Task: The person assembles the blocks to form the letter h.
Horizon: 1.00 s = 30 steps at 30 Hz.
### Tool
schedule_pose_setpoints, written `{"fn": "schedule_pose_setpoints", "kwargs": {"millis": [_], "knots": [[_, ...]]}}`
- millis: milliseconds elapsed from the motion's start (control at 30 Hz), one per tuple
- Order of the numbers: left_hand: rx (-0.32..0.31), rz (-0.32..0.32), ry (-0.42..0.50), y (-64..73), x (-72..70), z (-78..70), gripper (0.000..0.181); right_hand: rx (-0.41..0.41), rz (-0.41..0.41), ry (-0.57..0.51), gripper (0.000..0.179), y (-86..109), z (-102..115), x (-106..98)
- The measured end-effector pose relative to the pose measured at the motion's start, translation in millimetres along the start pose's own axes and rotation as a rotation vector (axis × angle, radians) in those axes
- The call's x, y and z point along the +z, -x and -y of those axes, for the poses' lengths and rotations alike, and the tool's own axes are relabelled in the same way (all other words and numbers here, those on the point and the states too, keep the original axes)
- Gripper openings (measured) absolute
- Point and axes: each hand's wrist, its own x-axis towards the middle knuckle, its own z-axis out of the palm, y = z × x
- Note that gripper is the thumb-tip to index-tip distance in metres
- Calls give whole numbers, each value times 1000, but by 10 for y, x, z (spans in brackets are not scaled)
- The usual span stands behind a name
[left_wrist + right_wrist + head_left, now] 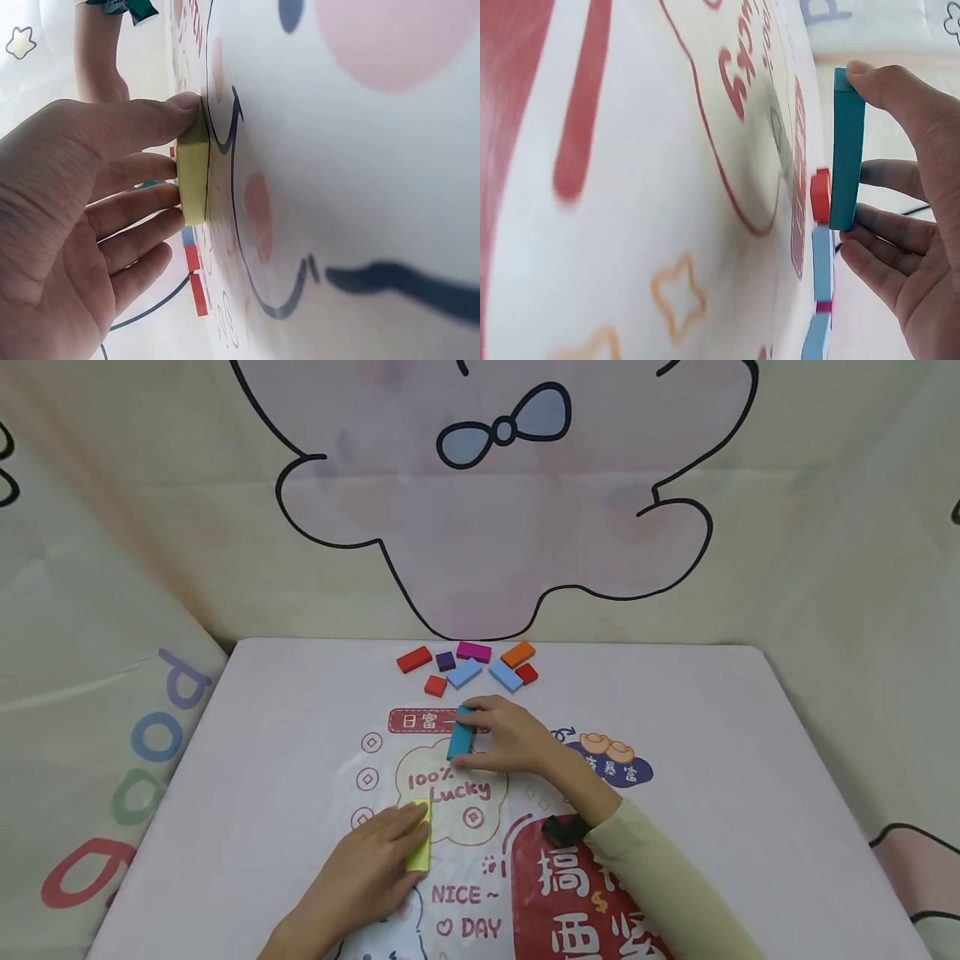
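Observation:
A yellow rectangular block (193, 172) lies on the table under my left hand (375, 864). In the left wrist view the thumb is at one end of this block and the fingertips touch its side. My right hand (513, 735) pinches a teal rectangular block (847, 150) by its ends between thumb and fingers. A gap shows between the teal block and the tabletop in the right wrist view. Farther back lies a loose group of blocks, among them a red block (414, 660), a light blue block (464, 673) and an orange block (518, 653).
The white table (300, 735) carries printed lettering and drawings in its middle. Behind it hangs a cloth backdrop (480, 527) with a cartoon outline, close to the back edge. A dark band (564, 832) is on the right wrist.

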Motion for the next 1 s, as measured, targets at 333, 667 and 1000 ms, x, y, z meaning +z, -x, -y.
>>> {"fn": "schedule_pose_setpoints", "kwargs": {"millis": [333, 667, 1000], "knots": [[7, -9, -17, 26, -29, 6, 54, -5, 49, 8, 71, -90, 255, 152], [-23, 23, 21, -33, -6, -3, 55, -51, 105, 54, 68, -134, 363, 283], [0, -12, 8, -24, 10, 12, 54, -73, 120, 79, 67, -117, 444, 365]]}}
